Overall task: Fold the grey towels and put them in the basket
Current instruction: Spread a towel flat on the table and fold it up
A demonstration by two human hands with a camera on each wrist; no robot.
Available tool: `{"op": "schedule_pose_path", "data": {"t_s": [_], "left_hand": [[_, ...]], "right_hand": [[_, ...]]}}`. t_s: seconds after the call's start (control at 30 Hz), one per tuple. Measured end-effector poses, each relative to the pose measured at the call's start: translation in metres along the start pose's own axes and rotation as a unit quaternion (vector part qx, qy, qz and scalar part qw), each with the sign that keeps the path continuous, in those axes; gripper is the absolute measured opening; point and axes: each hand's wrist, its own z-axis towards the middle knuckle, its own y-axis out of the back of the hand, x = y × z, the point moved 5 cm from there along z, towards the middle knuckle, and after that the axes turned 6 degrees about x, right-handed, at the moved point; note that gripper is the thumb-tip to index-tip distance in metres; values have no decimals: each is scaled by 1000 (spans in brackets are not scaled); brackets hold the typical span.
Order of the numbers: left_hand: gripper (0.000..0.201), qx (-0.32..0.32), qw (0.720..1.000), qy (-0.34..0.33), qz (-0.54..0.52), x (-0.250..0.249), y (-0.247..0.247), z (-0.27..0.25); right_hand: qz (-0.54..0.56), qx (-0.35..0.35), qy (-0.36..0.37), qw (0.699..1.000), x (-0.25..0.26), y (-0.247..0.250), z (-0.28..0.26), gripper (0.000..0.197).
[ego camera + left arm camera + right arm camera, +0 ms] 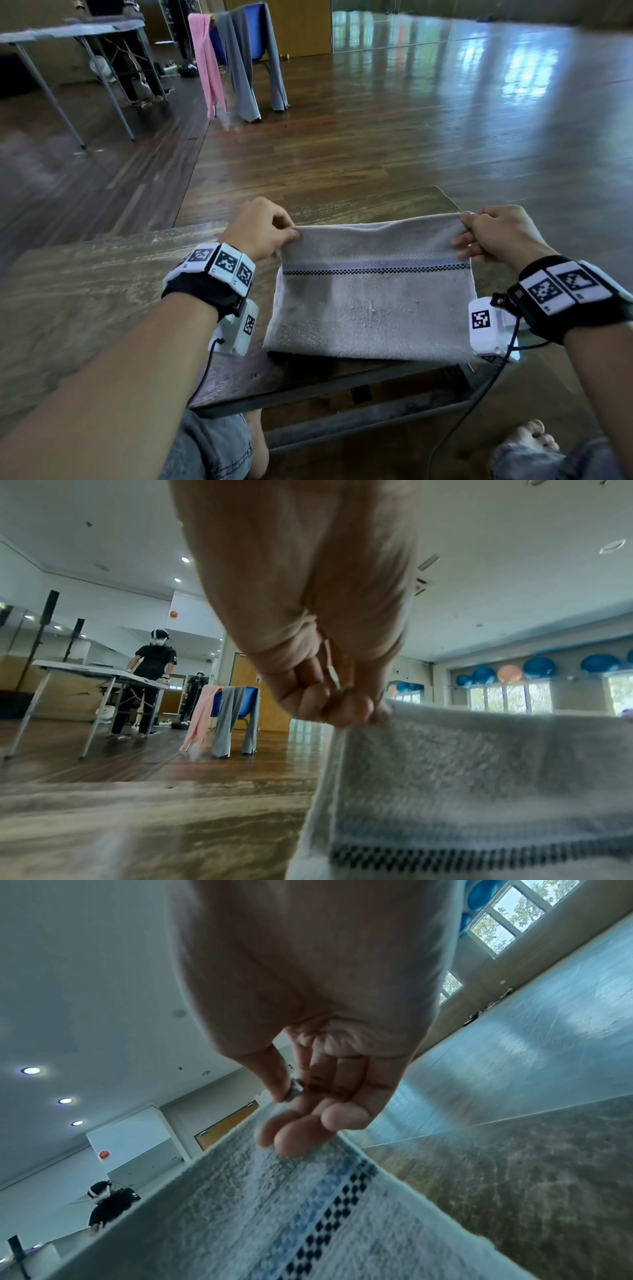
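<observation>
A grey towel point(373, 308) with a blue band and a black checked stripe lies on the low wooden table point(102, 284); its far edge is lifted off the table. My left hand point(263, 229) pinches the far left corner, and the left wrist view shows the curled fingers point(329, 704) on the towel point(479, 777) edge. My right hand point(493, 233) pinches the far right corner; in the right wrist view thumb and fingers point(294, 1131) close over the towel point(274, 1218) edge. No basket is in view.
A blue chair point(253, 31) across the wooden floor carries a pink towel point(205, 61) and two more grey towels point(239, 68). A folding table point(68, 31) stands at the far left with a person point(150, 680) behind it. My knees and bare feet sit under the table's near edge.
</observation>
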Motion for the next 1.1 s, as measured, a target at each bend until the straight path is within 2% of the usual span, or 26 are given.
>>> {"op": "schedule_pose_path", "data": {"t_s": [0.07, 0.13, 0.2, 0.27, 0.33, 0.4, 0.43, 0.47, 0.53, 0.57, 0.6, 0.67, 0.7, 0.77, 0.83, 0.97, 1.03, 1.1], "left_hand": [[13, -26, 999, 19, -34, -7, 2, 2], [11, -128, 990, 11, -52, -17, 14, 3], [11, -251, 966, -28, -51, -29, 34, -1], [13, -334, 933, -101, -83, -43, 55, -9], [14, -371, 906, -168, -115, -51, 71, -18], [17, -369, 897, -209, -121, -53, 77, -26], [20, -359, 900, -219, -115, -52, 77, -28], [21, -346, 906, -219, -104, -48, 74, -30], [18, -308, 932, -180, -66, -34, 67, -31], [16, -269, 952, -143, -39, -24, 60, -29], [13, -208, 973, -102, -19, -12, 52, -26], [11, -50, 998, -33, -9, 10, 29, -25], [13, 21, 1000, -6, -4, 18, 17, -26], [17, 130, 991, 37, -6, 31, -1, -30], [24, 211, 973, 65, -70, 38, -13, -34], [40, 336, 901, 157, -227, 43, -31, -44], [43, 396, 871, 185, -223, 43, -37, -49], [44, 415, 867, 193, -199, 44, -39, -50]], "right_hand": [[31, 28, 12, 999, 10, -9, -4, 22], [143, 40, 69, 987, 28, -15, -11, 20], [243, 32, 177, 953, 50, -11, -21, 18], [348, 40, 270, 897, 68, 0, -34, 14], [414, 59, 320, 850, 76, 10, -42, 9], [412, 70, 340, 843, 77, 18, -44, 5], [394, 75, 339, 851, 74, 19, -43, 6], [365, 77, 328, 868, 68, 19, -40, 9], [241, 55, 288, 925, 51, 17, -34, 24], [140, 34, 266, 953, 40, 18, -30, 28], [37, 31, 242, 969, 29, 16, -28, 27], [-111, 93, 205, 968, 11, 9, -28, 17], [-139, 129, 196, 962, 5, 5, -30, 13], [-156, 177, 195, 952, -1, 3, -36, 13], [-162, 213, 192, 944, -2, 6, -38, 17], [-99, 338, 82, 932, -14, 3, -39, 17], [-97, 373, 38, 922, -20, -1, -38, 19], [-128, 371, 19, 919, -24, -4, -34, 20]]}}
